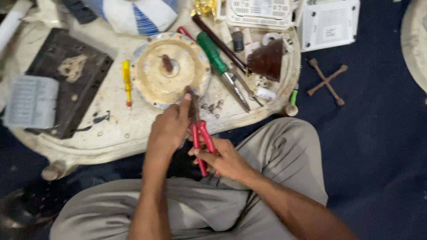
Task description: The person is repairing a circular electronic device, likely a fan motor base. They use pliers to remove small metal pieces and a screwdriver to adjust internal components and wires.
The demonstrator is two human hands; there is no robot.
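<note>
My right hand (224,158) grips the red handles of a pair of pliers (201,138), whose dark jaws reach up to the near rim of a round cream-coloured motor housing (167,71) with a rusty shaft at its centre. My left hand (171,126) rests on the pliers' head, its thumb pressed against the jaws at the housing's edge. The housing lies flat on a dirty white round tray (124,129) in front of my knees.
On the tray lie a yellow screwdriver (127,82), a green-handled screwdriver (215,55), a dark rod (218,42), a brown cap (267,60), small screws (212,107) and a black plate (66,75). White boxes (329,22) and a cross wrench (327,81) lie on the dark floor.
</note>
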